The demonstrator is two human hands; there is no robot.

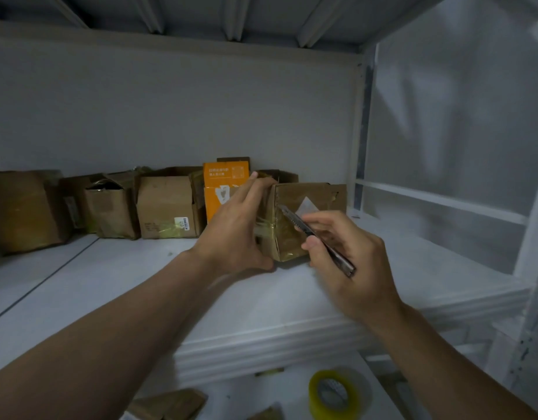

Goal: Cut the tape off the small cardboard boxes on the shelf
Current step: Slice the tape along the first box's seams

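While the left hand (240, 225) clamps the taped box (319, 192), fingers over its top edge and thumb at its base, likely steadying it on the shelf (140, 283), the right hand (346, 259) pinches a utility knife (314, 233), blade ahead of its fingertips, apparently against the taped face.

Bare shelf (110, 283) lay open in front of the taped box (292, 237) — behind and left, a row of boxes (168, 204) and an orange carton (219, 201) blocked the way; right, an upright post (360, 131).
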